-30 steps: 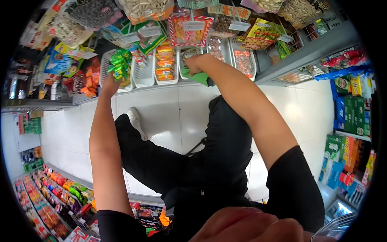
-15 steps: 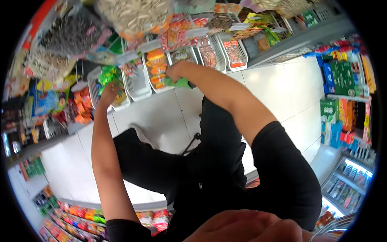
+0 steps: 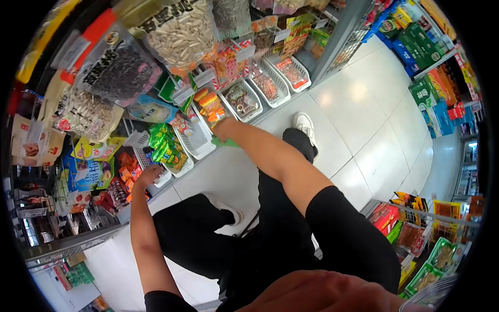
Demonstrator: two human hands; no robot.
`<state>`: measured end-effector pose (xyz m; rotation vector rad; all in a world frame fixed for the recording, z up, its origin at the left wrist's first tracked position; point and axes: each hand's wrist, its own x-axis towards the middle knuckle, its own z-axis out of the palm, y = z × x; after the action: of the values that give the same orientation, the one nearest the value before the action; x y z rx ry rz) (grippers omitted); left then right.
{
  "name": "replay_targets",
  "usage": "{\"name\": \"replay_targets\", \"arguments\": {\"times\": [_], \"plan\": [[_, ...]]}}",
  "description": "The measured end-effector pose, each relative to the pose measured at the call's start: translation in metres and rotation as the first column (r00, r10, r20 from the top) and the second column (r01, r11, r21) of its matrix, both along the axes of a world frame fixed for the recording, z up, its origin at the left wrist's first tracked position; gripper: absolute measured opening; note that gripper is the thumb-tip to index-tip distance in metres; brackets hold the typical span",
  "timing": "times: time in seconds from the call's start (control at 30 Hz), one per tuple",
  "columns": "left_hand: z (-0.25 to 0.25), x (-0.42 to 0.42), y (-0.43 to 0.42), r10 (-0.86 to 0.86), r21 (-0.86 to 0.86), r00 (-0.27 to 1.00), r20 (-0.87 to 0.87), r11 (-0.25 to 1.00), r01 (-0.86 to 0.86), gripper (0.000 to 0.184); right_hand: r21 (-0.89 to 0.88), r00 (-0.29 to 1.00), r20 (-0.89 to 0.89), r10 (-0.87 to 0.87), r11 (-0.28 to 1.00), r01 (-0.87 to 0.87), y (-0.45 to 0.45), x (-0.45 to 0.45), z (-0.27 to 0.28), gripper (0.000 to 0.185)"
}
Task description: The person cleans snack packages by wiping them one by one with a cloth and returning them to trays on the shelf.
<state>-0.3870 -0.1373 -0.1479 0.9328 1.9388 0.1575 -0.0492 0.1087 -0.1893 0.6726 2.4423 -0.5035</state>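
Green packets (image 3: 166, 147) lie in a white basket (image 3: 185, 169) beside the left hand (image 3: 149, 176), its grip unclear; the right hand (image 3: 224, 129) clutches a green cloth (image 3: 226, 142) by orange packets (image 3: 210, 105) in another basket (image 3: 203, 120).

No wording readable with certainty, large dark characters across the pale seed bag (image 3: 182, 41), dark lettering on the black seed bag (image 3: 117, 70), white markings on the green carton (image 3: 416, 46), print on the shelf tag (image 3: 245, 53) apparently too small to read

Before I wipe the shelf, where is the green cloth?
In the head view, slightly above and left of centre: the green cloth is at the right hand, just below the orange packets.
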Motion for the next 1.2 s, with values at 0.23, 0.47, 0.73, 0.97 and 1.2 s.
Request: {"name": "replay_targets", "arguments": {"times": [0.23,0.47,0.73,0.97,1.2], "plan": [[0.02,0.017,-0.016,-0.11,-0.02,0.992,0.053,0.994,0.111,0.044,0.054,0.994,0.038,-0.103,0.993,0.101,-0.038,-0.019,0.035,0.049],[0.02,-0.004,-0.014,-0.176,0.276,0.983,0.057,0.949,0.154,0.045,-0.098,0.985,-0.151,0.078,0.991,-0.093,-0.054,-0.049,0.074,0.05],[0.068,-0.01,-0.064,-0.06,-0.137,0.998,0.027,0.989,0.063,0.053,0.106,0.928,0.153,0.34,0.928,-0.357,-0.107,-0.022,0.115,0.047],[0.072,0.022,-0.044,-0.018,-0.053,0.999,0.044,0.998,0.02,0.055,-0.015,0.954,-0.062,0.293,0.956,-0.294,-0.099,-0.04,0.086,0.053],[0.007,-0.011,-0.005,-0.452,-0.017,0.886,-0.101,0.892,0.453,0.049,-0.052,0.893,0.251,0.372,0.927,-0.372,-0.095,-0.028,0.06,0.046]]}}
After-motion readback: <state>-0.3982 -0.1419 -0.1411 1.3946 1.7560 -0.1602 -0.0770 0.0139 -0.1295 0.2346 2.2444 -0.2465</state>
